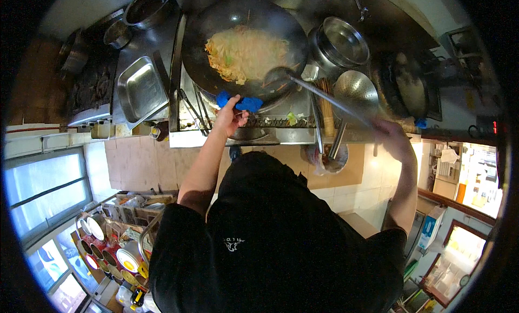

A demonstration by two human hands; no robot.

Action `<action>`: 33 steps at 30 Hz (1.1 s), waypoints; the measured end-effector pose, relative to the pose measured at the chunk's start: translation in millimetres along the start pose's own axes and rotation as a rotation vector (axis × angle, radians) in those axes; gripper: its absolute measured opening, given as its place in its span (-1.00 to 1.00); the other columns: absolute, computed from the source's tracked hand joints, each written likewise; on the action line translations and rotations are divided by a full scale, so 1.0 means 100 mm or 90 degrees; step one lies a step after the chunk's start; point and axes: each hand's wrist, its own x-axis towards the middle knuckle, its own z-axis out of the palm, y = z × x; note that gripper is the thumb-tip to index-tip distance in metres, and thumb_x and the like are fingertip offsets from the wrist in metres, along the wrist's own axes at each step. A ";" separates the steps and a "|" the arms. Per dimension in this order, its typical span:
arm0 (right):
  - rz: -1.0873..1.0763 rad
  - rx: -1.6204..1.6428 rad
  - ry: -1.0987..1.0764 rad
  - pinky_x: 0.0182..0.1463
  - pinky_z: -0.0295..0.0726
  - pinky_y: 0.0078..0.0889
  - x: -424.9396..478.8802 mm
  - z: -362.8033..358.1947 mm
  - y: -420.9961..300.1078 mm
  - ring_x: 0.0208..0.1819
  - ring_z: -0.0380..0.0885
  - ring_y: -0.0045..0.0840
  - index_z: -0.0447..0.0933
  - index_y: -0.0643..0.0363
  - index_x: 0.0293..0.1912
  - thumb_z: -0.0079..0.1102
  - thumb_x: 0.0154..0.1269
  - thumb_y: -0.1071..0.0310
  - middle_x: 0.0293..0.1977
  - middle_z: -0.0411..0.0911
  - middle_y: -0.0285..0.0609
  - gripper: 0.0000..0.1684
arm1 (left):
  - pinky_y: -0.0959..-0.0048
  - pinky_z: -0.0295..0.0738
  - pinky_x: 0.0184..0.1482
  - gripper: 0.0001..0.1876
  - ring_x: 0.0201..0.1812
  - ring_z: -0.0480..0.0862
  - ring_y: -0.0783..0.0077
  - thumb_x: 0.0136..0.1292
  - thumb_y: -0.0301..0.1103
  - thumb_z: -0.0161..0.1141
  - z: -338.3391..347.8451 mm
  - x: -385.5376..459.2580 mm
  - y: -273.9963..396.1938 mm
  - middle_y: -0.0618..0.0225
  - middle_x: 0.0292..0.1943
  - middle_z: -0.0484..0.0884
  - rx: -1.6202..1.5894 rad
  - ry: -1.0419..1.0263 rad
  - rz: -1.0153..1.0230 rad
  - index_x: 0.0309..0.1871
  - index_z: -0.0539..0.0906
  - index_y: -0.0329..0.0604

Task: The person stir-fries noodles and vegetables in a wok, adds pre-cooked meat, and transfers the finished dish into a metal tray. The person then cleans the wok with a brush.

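Note:
A large dark wok (243, 13) sits on the range, with shredded food, pale and orange with bits of green, (243, 53) in it. My left hand (233, 118) grips the wok's near edge through a blue cloth (249, 104). The long handle of a metal wok ladle (332, 100) is in my right hand (391, 138), which is blurred. The ladle's dark bowl rests or hovers at the food's right edge; contact cannot be told. Right of the wok lie a bamboo wok brush (326, 106) and a perforated metal skimmer (357, 88).
A rectangular steel pan (142, 90) and metal pots (148, 9) stand at the left. Stacked steel bowls (344, 41) are right of the wok, a second wok (409, 86) farther right. Tongs (190, 106) lie near the front edge. A lined bucket (336, 161) stands below.

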 end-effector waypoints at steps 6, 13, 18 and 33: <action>0.003 -0.356 0.121 -0.08 0.64 -0.03 0.01 0.32 -0.11 -0.20 0.70 -0.09 0.60 -0.07 0.24 0.26 0.36 0.17 -0.23 0.71 0.00 -0.54 | 0.41 0.59 -0.50 -0.81 -0.45 0.65 0.37 0.38 -0.22 0.21 0.14 0.12 -0.12 0.28 -0.43 0.64 0.027 0.033 -0.032 -0.21 0.57 -0.15; -0.072 -0.184 0.281 -0.10 0.65 0.02 1.56 1.97 0.00 -0.24 0.70 -0.02 0.46 0.03 0.37 0.17 0.35 0.21 -0.27 0.69 0.16 -0.40 | 0.40 0.60 -0.44 -0.79 -0.41 0.63 0.35 0.38 -0.27 0.16 0.24 0.01 -0.03 0.21 -0.36 0.60 0.046 0.059 -0.051 -0.10 0.48 -0.20; -0.017 0.054 0.142 -0.28 0.58 -0.32 1.55 2.14 0.55 -0.40 0.63 -0.50 0.47 0.02 0.38 0.15 0.45 0.17 -0.40 0.64 -0.01 -0.44 | 0.36 0.57 -0.51 -0.82 -0.46 0.62 0.34 0.38 -0.27 0.17 0.09 0.21 -0.25 0.19 -0.38 0.61 -0.004 0.007 -0.043 -0.13 0.50 -0.18; 0.046 0.250 0.120 0.20 0.59 -0.11 0.38 1.98 0.37 0.01 0.67 -0.23 0.38 0.12 0.43 0.05 0.56 -0.07 0.17 0.58 0.10 -0.35 | 0.49 0.61 -0.51 -0.68 -0.45 0.68 0.35 0.39 -0.05 0.12 0.53 -0.11 -0.48 0.34 -0.33 0.69 0.018 0.096 0.011 -0.12 0.62 -0.13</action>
